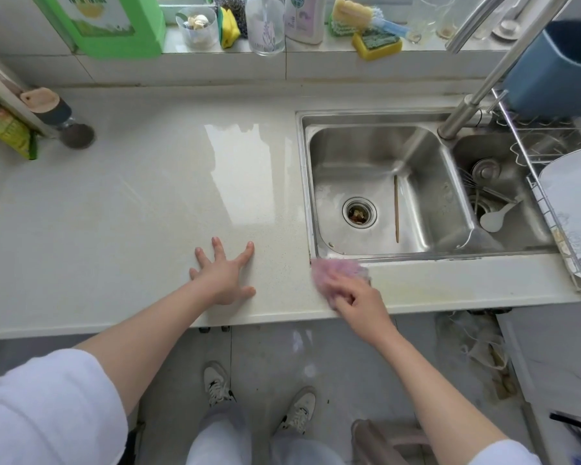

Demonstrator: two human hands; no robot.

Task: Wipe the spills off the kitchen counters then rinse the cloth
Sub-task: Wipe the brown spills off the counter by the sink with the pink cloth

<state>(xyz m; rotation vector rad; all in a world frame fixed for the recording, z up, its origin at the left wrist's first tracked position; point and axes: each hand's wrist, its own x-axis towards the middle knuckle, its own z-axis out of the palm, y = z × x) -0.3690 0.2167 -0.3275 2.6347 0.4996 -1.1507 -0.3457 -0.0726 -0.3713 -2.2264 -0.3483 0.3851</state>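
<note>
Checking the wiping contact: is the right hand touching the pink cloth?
Touching. The head view shows the right hand with its fingers curled onto the pink cloth on the counter.

A white tiled wall (215, 67) rises to a sill (316, 45) crowded with bottles, sponges and glasses. Daylight glares off pale stone. Below, a grey tiled floor (349, 360) runs under white cabinets (550, 357). A wire rack (550, 209) stands right.

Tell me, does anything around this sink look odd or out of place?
Yes. A single chopstick lies loose on the bottom of the left sink basin, beside the drain, which holds food scraps. A white spoon lies in the right basin.
</note>
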